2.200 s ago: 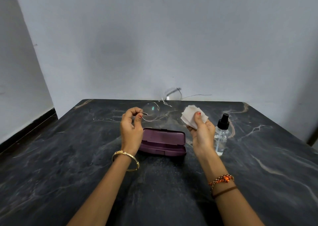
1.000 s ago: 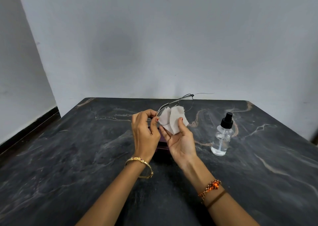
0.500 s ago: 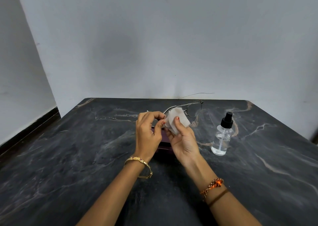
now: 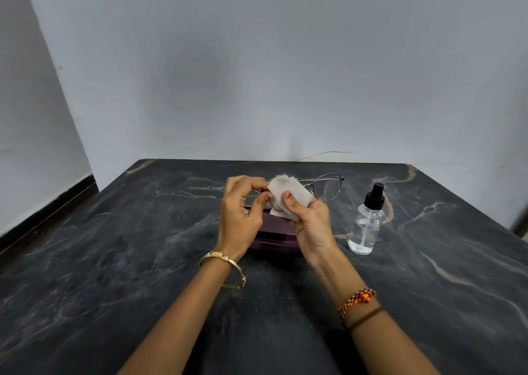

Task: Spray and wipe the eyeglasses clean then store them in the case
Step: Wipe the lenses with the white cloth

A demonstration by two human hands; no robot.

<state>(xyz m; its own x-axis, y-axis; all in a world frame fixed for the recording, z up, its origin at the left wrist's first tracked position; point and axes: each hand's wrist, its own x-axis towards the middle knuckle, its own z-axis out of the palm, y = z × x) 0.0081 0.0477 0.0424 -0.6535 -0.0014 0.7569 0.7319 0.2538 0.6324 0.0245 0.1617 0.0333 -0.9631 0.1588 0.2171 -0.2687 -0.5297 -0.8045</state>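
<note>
Left hand: fingers pinched on one end of the eyeglasses, steadying them above the table.
Right hand: thumb and fingers pressed on a white cloth folded over the nearer lens.
Step, as judged: wiping; storing not yet done.
Next move calls for: shifting the cloth to the bare far lens.
Eyeglasses: thin dark wire frame, clear lenses, held just over the purple case.
Spray bottle: upright, near the right hand, untouched.

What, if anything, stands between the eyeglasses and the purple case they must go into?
Nothing separate lies between them, but the case appears shut beneath both hands, and the cloth covers one lens of the eyeglasses.
</note>
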